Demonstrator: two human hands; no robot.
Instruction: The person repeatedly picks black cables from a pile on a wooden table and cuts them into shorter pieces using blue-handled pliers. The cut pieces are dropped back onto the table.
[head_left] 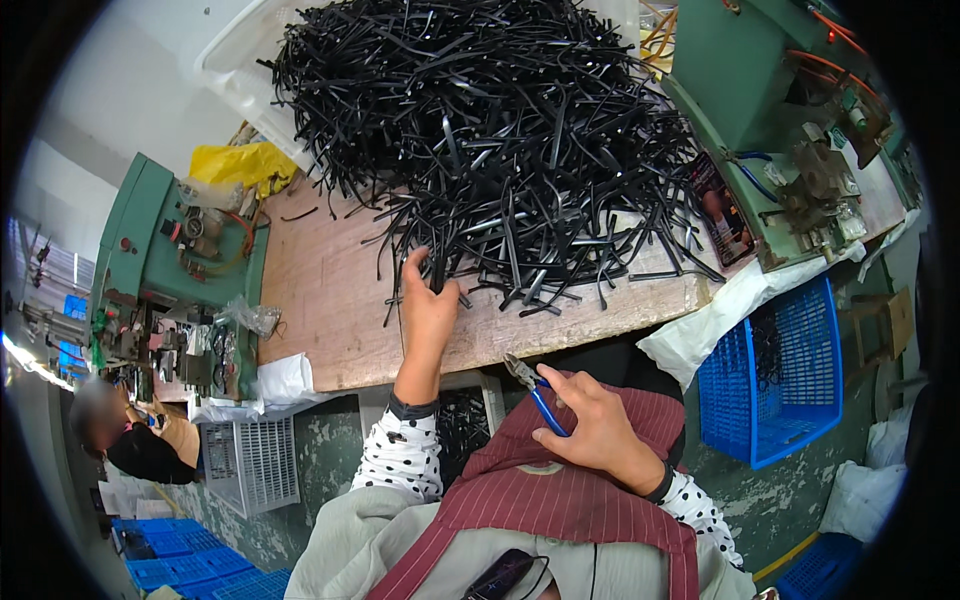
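A big heap of thin black curved strips (480, 130), shaped like eyeglass temples, covers the far part of the wooden table. My left hand (428, 312) reaches to the heap's near edge, thumb and forefinger apart around some strips; the other fingers are partly hidden, and no strip looks lifted. In front of the table edge, above my lap, my right hand (598, 425) is closed round a pair of blue-handled cutting pliers (540, 398). Their metal jaws point up and left, away from the heap.
Green machines stand at left (165, 240) and right (745, 85). Behind the heap is a white plastic tub (240, 60). Below the table are a blue crate (725, 400) on the right and a white crate (265, 465) on the left. Another person (150, 450) sits far left.
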